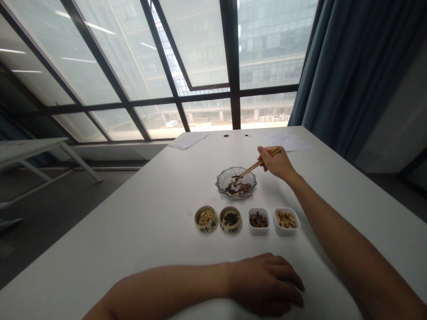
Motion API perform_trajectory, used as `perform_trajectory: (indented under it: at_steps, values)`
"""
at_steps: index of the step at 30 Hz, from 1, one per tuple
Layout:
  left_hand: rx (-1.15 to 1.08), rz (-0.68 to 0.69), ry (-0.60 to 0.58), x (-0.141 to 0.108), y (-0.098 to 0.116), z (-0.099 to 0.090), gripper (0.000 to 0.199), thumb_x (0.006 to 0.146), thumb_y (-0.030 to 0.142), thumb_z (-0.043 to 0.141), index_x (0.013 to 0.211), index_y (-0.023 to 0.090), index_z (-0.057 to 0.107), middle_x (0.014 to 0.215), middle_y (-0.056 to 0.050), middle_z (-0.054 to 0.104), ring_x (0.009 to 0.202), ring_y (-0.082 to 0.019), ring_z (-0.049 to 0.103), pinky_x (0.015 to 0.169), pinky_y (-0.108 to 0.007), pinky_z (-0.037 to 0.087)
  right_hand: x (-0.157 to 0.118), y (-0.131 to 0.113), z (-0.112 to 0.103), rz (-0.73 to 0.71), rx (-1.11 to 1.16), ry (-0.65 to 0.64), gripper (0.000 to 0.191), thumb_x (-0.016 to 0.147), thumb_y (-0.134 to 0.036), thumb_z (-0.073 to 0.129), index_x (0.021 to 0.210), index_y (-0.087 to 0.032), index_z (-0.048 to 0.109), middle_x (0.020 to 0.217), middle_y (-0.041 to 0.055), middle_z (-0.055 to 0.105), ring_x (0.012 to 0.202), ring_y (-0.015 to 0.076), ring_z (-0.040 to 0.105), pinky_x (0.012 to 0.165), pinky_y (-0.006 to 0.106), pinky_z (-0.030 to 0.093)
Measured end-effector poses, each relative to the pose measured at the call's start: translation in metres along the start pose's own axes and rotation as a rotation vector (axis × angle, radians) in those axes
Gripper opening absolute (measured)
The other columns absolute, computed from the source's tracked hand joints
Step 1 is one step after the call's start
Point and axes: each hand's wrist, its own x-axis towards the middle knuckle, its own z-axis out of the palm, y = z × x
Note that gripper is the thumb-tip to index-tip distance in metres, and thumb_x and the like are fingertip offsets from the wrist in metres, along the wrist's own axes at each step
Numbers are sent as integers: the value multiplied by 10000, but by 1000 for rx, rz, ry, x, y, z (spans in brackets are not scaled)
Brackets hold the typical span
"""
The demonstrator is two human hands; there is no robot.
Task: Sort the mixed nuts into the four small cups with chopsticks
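Note:
My right hand point(277, 163) grips a pair of wooden chopsticks point(255, 165), their tips inside a cut-glass bowl point(220, 180) holding a mix of brown and pale food point(237, 189). My left hand point(265, 284) rests on the table near the front, holding nothing. In a row nearer me stand a round ceramic bowl of pale nuts point(206, 219), a matching bowl of dark beans point(230, 219), a white square dish of brown pieces point(258, 221), and a white square dish of tan nuts point(286, 221).
The long white table point(133, 222) ends at large windows point(110, 66). Sheets of paper point(188, 140) lie at its far edge, with more paper point(288, 142) at the far right. A teal curtain point(353, 66) hangs right; another table point(30, 149) stands left.

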Motion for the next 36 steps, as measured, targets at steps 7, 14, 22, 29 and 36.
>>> perform_trajectory:
  at_steps: [7,14,22,29,36]
  values:
    - [3,1,1,-1,-1,0,342,987,371,477,1177,187,694,1347,-57,672,1265,-209,596,1150,-336,445,-2,-40,-38,-12,84,-53,635,883,-729,650,629,-149,688,473,69,621,335,122,500,328,250,357]
    - [-18,9,1,1,-1,-2,323,969,357,511,1179,181,682,1338,-71,675,1268,-215,604,1163,-343,444,-20,-72,-85,58,5,-435,519,887,-647,707,640,-191,734,415,34,575,328,124,473,323,256,322]
    - [-39,-33,-18,1,-1,0,311,974,372,519,1189,205,669,1359,-60,671,1298,-208,594,1176,-343,429,-22,-72,-78,125,15,-628,406,816,-552,809,655,-182,761,464,31,644,338,126,516,332,240,383]
    - [-21,-10,-11,1,-1,-1,321,970,360,509,1185,192,677,1352,-65,672,1286,-212,598,1162,-340,441,-16,-64,-75,87,57,-518,463,858,-598,757,664,-178,753,492,55,658,366,140,546,339,249,383]
    - [-20,-16,-22,2,0,-2,317,971,365,515,1183,194,679,1355,-66,671,1284,-215,598,1159,-341,442,-5,-46,-51,-9,37,-183,493,907,-582,702,657,-157,719,487,54,632,351,118,506,339,251,349]
